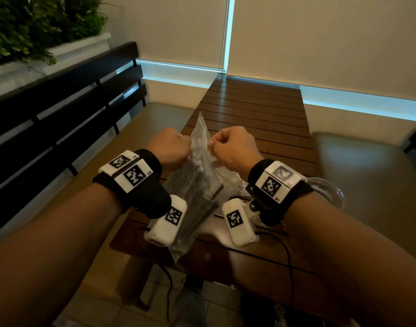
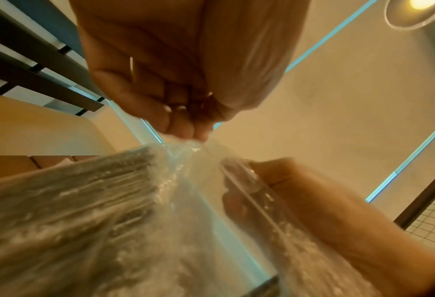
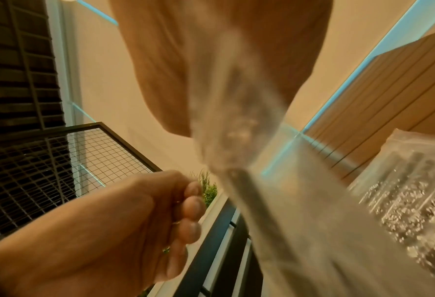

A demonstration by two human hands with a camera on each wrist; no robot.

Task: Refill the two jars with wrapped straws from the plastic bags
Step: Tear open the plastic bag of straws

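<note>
A clear plastic bag (image 1: 197, 185) filled with dark wrapped straws hangs above the near end of the wooden slatted table (image 1: 254, 109). My left hand (image 1: 188, 147) pinches the left side of the bag's top edge. My right hand (image 1: 213, 143) pinches the right side, close beside it. The left wrist view shows the left fingers (image 2: 185, 128) curled onto the crumpled plastic (image 2: 193, 146), with the right hand (image 2: 287, 191) across the opening. A second bag of straws (image 3: 412, 180) lies on the table. A glass jar (image 1: 330, 186) shows partly behind my right wrist. I see no other jar.
A dark slatted bench back (image 1: 61, 119) and tan seat cushion (image 1: 160, 116) run along the left, and another cushion (image 1: 367, 173) lies on the right. Black cables (image 1: 284, 246) cross the table's near edge. A planter (image 1: 37, 31) stands at the back left.
</note>
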